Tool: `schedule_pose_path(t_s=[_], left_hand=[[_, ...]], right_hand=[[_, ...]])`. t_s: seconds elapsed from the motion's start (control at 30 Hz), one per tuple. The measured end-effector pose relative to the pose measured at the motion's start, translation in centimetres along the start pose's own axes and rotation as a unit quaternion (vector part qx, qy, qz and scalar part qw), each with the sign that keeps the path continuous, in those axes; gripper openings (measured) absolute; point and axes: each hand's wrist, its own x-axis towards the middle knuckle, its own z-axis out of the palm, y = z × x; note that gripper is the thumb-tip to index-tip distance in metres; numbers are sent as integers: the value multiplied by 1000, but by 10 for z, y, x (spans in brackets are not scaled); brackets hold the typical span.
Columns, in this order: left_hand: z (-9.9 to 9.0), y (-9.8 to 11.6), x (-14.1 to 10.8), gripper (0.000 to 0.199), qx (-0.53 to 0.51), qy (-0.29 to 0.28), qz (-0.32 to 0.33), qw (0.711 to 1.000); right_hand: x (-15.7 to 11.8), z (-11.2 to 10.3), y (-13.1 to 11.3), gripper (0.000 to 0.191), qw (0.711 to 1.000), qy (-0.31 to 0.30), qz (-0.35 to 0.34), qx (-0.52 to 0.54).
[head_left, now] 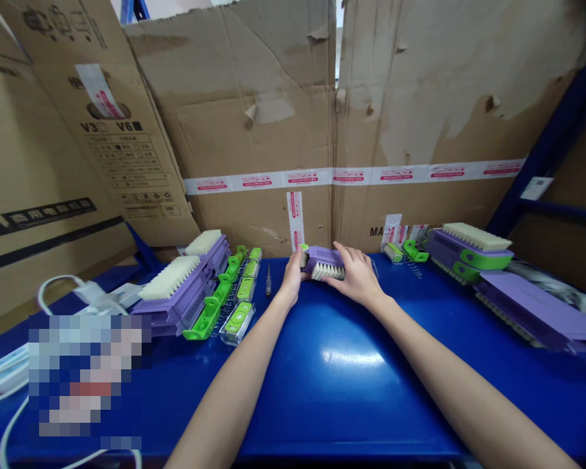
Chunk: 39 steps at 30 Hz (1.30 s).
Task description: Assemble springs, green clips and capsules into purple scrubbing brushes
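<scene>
A purple brush [326, 255] with pale bristles is held between my two hands above the far middle of the blue table, bristles toward me. My right hand [355, 275] wraps over its right end, thumb along the bristle side. At the left end, my left hand [293, 277] has its fingers closed round a small green-topped clear part [303, 251], close against the brush. Whether that part is seated in the brush I cannot tell. Left of my hands, a screwdriver [268, 281] lies on the table.
Purple brush bodies [176, 293] are stacked at left beside green brackets [209, 316], springs and clear green-topped parts [239, 319]. Right are more purple brushes [469, 251], a green bracket [414, 251] and a spring. Cardboard [254, 143] walls the back; white cables [10, 423] lie at left.
</scene>
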Motion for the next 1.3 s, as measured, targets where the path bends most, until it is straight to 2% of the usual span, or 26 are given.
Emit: schedule_pose_path(t_s=[0.3,0.6,0.77,1.03,1.13,1.3], left_hand=[[2,13,-7,46,-12,21,-58,998],[-4,22,-9,45,-29,-49,-82,995],[-5,21,-9,39,-18,-67,-63,996],[3,14,-10,48,-14,-25,-56,998],[2,13,-8,50,-1,-12,-72,997],[-2,13,-5,51,18,-5,-57,998]], right_hand=[[-2,3,4,78,1000,-22,-2,1],[-1,4,11,72,999,-30,-16,9],[0,3,13,68,999,-30,-4,13],[-1,-3,13,67,999,-30,6,19],[-2,-3,12,67,999,-31,7,25],[-2,-2,10,64,999,-23,8,45]])
